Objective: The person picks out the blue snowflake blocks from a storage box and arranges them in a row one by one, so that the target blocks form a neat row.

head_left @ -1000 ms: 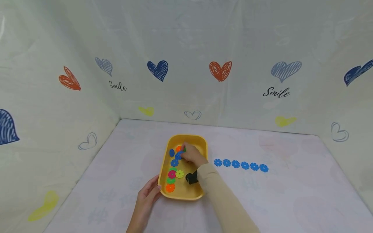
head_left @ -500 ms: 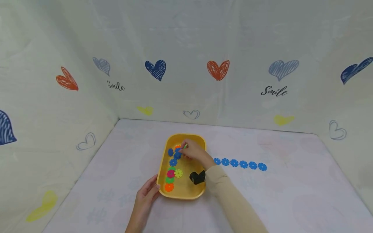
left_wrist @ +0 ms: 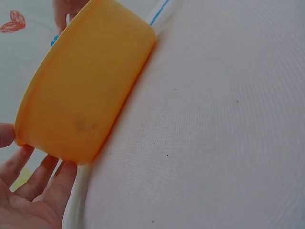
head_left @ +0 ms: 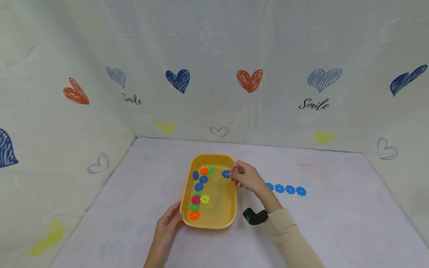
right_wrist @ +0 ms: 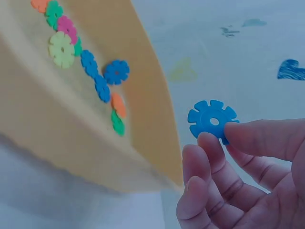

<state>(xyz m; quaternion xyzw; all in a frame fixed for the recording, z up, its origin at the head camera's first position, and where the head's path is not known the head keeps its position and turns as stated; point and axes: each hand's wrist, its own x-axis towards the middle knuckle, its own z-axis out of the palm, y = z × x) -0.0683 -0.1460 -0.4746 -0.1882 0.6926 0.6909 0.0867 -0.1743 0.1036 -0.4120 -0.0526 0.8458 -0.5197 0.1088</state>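
A: The right hand (head_left: 248, 176) has swung from the middle of the tray (head_left: 218, 212) to its right side, and a blue disc (head_left: 225, 174) has come along. The black wrist device (head_left: 255, 216) was over the tray; now it's over the desk (head_left: 335, 223).

B: How is the disc held?

A: Thumb and forefinger nearly closed, pinching its edge, the other fingers loosely bent. The right wrist view shows most of the disc sticking out past the tips.

B: So that one is out of the pile?

A: I'd say so; it touches nothing but the fingers. Three blue discs (head_left: 203, 179) lie by the tray's left side, and the green disc (head_left: 211, 170) by the orange one (head_left: 204, 171) shows plainly now.

B: And the left hand (head_left: 169, 219)?

A: Same place, thumb over the rim at the near left corner, fingers curled against the outer wall.

B: Any edges to mind?

A: The right rim is just beside the held disc. Past it there's only a narrow strip of desk before the blue row (head_left: 290, 190), whose near end the wrist partly hides. Rightward of the row, the desk runs on a good way.
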